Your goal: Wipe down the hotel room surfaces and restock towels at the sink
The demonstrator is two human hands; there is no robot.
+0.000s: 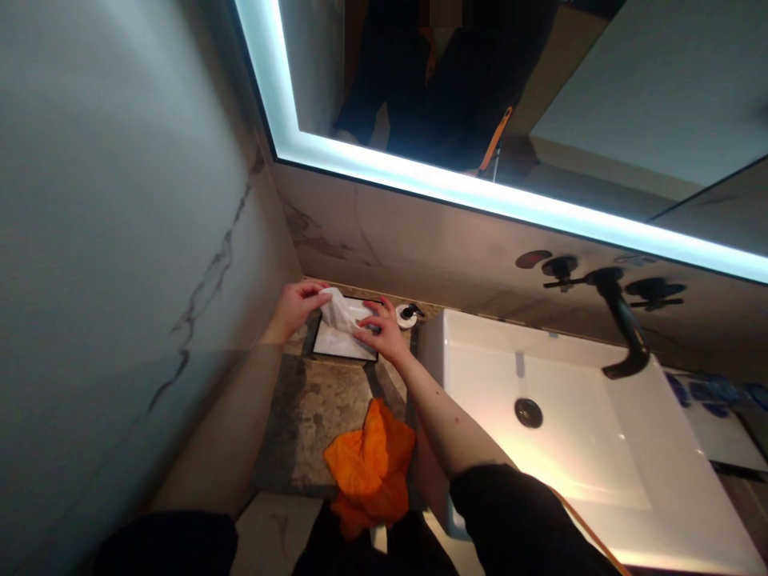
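A white tissue (340, 310) stands up out of a flat tissue box (343, 344) with a white top and dark edges, set in the counter's back corner. My left hand (298, 306) pinches the upper left end of the tissue. On the box's right side rests my right hand (384, 332), its fingers spread over the top beside the tissue's base. Just right of that hand stands a white soap dispenser (406, 318) with a black pump. An orange cloth (373, 462) lies crumpled at the counter's front edge.
A white rectangular basin (576, 440) fills the right side, under a black wall faucet (621, 320). Above, a mirror with a lit rim (420, 174) spans the wall. The marble wall (150, 240) closes off the left. Blue items (714, 392) sit beyond the basin.
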